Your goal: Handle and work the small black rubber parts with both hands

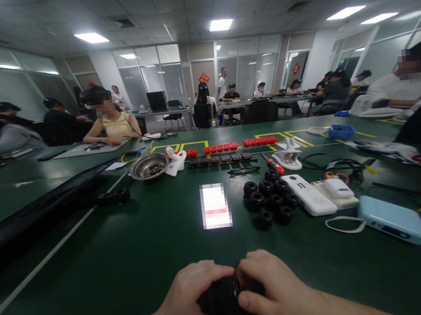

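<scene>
Near the bottom edge of the head view, a black round part (220,296) with a ridged right end sits between my hands. My left hand (185,290) is wrapped around it, with the thumb side toward me and the fingers over the top. On the other side, my right hand (272,281) has curled fingers and thumb closed on its right end. My fingers hide much of the part, so its exact kind cannot be made out. Several similar black ring-like parts (275,198) lie in a cluster beyond my right hand. Straight ahead of my hands lies a lit, blurred-out screen (215,206).
A metal bowl (149,167) with small pieces stands back left. Red trays (220,147), a screwdriver (274,166) and a white clamp-like stand (287,157) lie further off. A white power bank (309,194) and light-blue box (393,218) are right. Several people sit around.
</scene>
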Tool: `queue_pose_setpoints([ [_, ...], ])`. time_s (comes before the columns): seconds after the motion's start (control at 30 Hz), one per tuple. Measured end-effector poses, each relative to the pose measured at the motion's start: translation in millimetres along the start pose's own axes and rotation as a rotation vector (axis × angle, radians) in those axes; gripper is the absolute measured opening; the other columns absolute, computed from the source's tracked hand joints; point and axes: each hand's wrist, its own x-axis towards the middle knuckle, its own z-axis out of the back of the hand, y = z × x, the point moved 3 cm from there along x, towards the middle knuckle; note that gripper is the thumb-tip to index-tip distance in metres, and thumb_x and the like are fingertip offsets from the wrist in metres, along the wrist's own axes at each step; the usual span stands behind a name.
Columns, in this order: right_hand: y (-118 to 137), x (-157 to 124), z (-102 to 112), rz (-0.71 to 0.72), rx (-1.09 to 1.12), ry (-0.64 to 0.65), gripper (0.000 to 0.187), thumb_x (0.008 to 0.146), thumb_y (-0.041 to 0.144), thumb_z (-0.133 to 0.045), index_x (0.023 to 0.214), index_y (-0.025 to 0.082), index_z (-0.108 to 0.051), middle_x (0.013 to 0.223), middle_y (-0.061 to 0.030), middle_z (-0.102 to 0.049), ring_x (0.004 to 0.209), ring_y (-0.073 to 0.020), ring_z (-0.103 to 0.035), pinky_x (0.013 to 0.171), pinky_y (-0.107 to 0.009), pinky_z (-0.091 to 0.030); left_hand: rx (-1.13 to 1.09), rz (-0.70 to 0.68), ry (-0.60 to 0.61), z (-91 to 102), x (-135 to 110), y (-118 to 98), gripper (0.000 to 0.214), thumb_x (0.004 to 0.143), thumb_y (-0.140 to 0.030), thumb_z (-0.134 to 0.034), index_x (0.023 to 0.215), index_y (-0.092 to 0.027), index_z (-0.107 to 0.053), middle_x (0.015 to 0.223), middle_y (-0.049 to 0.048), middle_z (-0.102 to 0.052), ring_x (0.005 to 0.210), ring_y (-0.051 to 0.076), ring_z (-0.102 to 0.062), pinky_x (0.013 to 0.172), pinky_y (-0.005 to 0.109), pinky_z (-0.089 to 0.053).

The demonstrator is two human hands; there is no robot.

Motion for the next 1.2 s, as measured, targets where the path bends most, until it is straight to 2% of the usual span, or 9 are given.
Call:
queue_pose_setpoints([
  [0.13,1.2,1.6,-1.9,0.029,0.039,0.108,0.024,0.08,0.038,-0.051,0.081,0.014,-0.059,0.072,-0.004,-0.058,0.064,-0.0153,-0.05,0.059,-0.025,-0.037,-0.025,0.031,0.032,-3.7,-0.7,6.7,0.066,0.059,-0.064,-0.058,0.112,-0.025,-0.051,0.095,0.005,-0.068,0.082,0.02,-0.064,0.072,0.027,-0.049],
  [0.27,4.6,1.0,3.5,-0.007,0.077,0.104,0.035,0.075,0.03,-0.057,0.106,0.014,-0.054,0.092,-0.0077,-0.061,0.08,-0.0196,-0.053,0.071,-0.03,-0.039,-0.075,0.117,0.032,-1.7,0.9,11.1,0.067,0.058,-0.061,-0.061,0.115,-0.026,-0.05,0.095,0.0033,-0.068,0.08,0.019,-0.065,0.071,0.026,-0.049],
  [0.5,1.3,1.3,2.1,-0.07,-0.013,0.053,0.027,0.071,0.042,-0.06,0.076,0.016,-0.06,0.07,-0.0029,-0.059,0.064,-0.0167,-0.05,0.059,-0.028,-0.037,-0.046,0.132,0.029,0.8,3.0,6.5,0.055,0.06,-0.049,-0.067,0.108,-0.025,-0.055,0.095,0.0031,-0.068,0.083,0.019,-0.064,0.074,0.026,-0.048],
  [0.6,3.4,0.5,1.7,-0.089,0.029,0.069,0.025,0.07,0.036,-0.062,0.084,0.016,-0.059,0.078,-0.004,-0.06,0.07,-0.0171,-0.052,0.062,-0.027,-0.038,-0.087,0.123,0.049,-0.2,2.9,9.1,0.062,0.058,-0.054,-0.066,0.111,-0.025,-0.054,0.097,0.0041,-0.068,0.085,0.019,-0.063,0.076,0.027,-0.048],
  [0.77,6.5,-1.5,4.9,-0.047,0.109,0.047,0.041,0.065,0.026,-0.065,0.103,0.015,-0.054,0.095,-0.0067,-0.06,0.084,-0.02,-0.053,0.075,-0.032,-0.039,-0.162,0.133,0.071,1.2,2.8,11.6,0.068,0.058,-0.058,-0.064,0.115,-0.024,-0.05,0.101,0.0049,-0.066,0.088,0.02,-0.063,0.078,0.027,-0.048],
  [0.87,2.0,-0.2,4.1,-0.068,0.108,0.005,0.028,0.07,0.034,-0.059,0.093,0.016,-0.058,0.083,-0.0044,-0.061,0.074,-0.0184,-0.052,0.068,-0.031,-0.038,-0.109,0.16,0.028,1.1,0.8,13.0,0.061,0.06,-0.054,-0.065,0.112,-0.025,-0.052,0.098,0.0041,-0.067,0.086,0.02,-0.063,0.077,0.027,-0.048],
  [1.0,-2.6,2.2,-2.3,-0.113,0.062,0.064,0.021,0.076,0.037,-0.055,0.072,0.016,-0.058,0.069,-0.002,-0.057,0.064,-0.0156,-0.05,0.06,-0.028,-0.036,-0.121,0.222,0.034,-2.2,-1.2,15.3,0.073,0.057,-0.055,-0.066,0.12,-0.026,-0.043,0.098,0.0034,-0.065,0.085,0.019,-0.063,0.075,0.028,-0.048],
  [1.1,-1.7,1.4,-2.1,-0.123,0.092,0.065,0.018,0.071,0.029,-0.061,0.082,0.015,-0.058,0.079,-0.0041,-0.059,0.072,-0.0172,-0.051,0.065,-0.029,-0.038,-0.154,0.252,0.071,-1.0,1.7,13.4,0.07,0.055,-0.058,-0.066,0.114,-0.024,-0.049,0.096,0.003,-0.066,0.084,0.019,-0.063,0.074,0.027,-0.048],
  [1.2,1.4,-0.5,3.2,-0.089,0.162,0.01,0.039,0.065,0.019,-0.063,0.102,0.016,-0.053,0.097,-0.0058,-0.057,0.088,-0.0196,-0.05,0.077,-0.032,-0.038,-0.15,0.271,0.041,4.3,5.2,9.6,0.058,0.057,-0.059,-0.063,0.102,-0.023,-0.057,0.093,0.0027,-0.067,0.082,0.019,-0.062,0.072,0.027,-0.048],
])
